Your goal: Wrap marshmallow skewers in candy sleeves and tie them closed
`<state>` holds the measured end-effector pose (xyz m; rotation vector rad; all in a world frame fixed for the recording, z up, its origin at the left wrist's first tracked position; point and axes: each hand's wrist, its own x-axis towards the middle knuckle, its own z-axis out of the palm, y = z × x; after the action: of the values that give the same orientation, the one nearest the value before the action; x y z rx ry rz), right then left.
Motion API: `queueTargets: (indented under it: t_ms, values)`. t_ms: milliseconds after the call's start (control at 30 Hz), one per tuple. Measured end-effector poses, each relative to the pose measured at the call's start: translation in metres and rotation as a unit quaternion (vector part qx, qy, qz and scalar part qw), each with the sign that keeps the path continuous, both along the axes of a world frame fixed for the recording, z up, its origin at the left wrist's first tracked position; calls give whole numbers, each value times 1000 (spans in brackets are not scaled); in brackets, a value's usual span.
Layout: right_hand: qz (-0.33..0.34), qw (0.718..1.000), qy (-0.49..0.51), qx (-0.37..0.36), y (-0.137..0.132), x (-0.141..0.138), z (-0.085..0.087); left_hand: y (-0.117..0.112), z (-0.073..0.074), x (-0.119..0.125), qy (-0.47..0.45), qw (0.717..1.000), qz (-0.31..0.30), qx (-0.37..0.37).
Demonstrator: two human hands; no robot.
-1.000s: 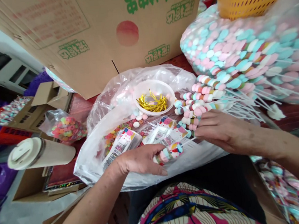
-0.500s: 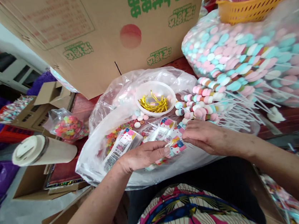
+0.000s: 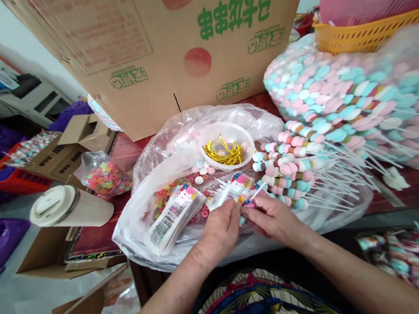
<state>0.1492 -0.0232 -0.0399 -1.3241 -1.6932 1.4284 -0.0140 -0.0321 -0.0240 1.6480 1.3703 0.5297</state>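
My left hand and my right hand are close together over the front of a clear plastic sheet. Both have closed fingers on a small printed candy bag, partly hidden by the fingers. A white stick pokes up from it beside my right fingers. Left of my left hand lies a stack of printed candy bags, and more printed bags lie just beyond my hands. A white bowl of gold twist ties sits farther back. Candy skewers with white sticks are piled to the right.
A large cardboard box stands at the back. On the right is a big bag of marshmallow candies under a yellow basket. A cream tumbler lies at left near a bag of gummy rings.
My hands have drawn closer together, the left moving right. The printed bag between them has turned, and a white stick now shows at it. The whole view has shifted slightly.
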Motion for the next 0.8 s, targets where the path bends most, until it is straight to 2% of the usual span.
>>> queueTargets:
  t_ms: [100,200,267,300,333,367,433,467,500,533,567,600,633,667,700,733,767,800]
  values:
    - [-25,998,46,-40,-5,-14,-4,-1,7,-8,-64,994,-77,-48]
    - [-3,1000,15,-7,-3,-16,1,3,14,-17,-84,980,-154,-97]
    - [-3,994,-62,94,1,-14,7,8,16,-21,-31,983,-166,-71]
    - [-18,976,-109,186,4,-13,11,11,17,-23,-5,985,-162,-54]
    - [-31,942,-155,294,6,-12,14,13,17,-24,12,987,-151,-45]
    - [-30,893,-195,405,8,-11,17,16,18,-26,19,989,-138,-47]
    - [50,780,-249,572,12,-9,20,20,19,-29,15,989,-124,-84]
    - [116,733,-267,615,14,-9,20,21,20,-30,8,985,-124,-118]
    - [179,698,-282,633,15,-8,19,22,21,-30,-2,978,-132,-160]
    - [228,677,-295,634,15,-7,17,22,22,-31,-12,967,-151,-203]
    - [262,670,-307,623,15,-6,15,22,23,-31,-21,956,-178,-232]
    - [283,677,-318,600,14,-6,12,21,23,-31,-18,949,-211,-235]
    - [299,699,-324,563,12,-6,10,20,24,-30,5,949,-240,-206]
    - [307,739,-321,506,9,-7,8,18,24,-30,53,952,-262,-148]
    - [310,799,-303,417,6,-8,7,16,24,-31,119,951,-275,-68]
    - [303,861,-274,304,3,-10,7,13,24,-32,185,942,-280,21]
    - [290,908,-236,188,2,-12,9,10,23,-33,238,925,-277,105]
    - [276,937,-199,81,2,-15,12,7,22,-36,269,908,-269,179]
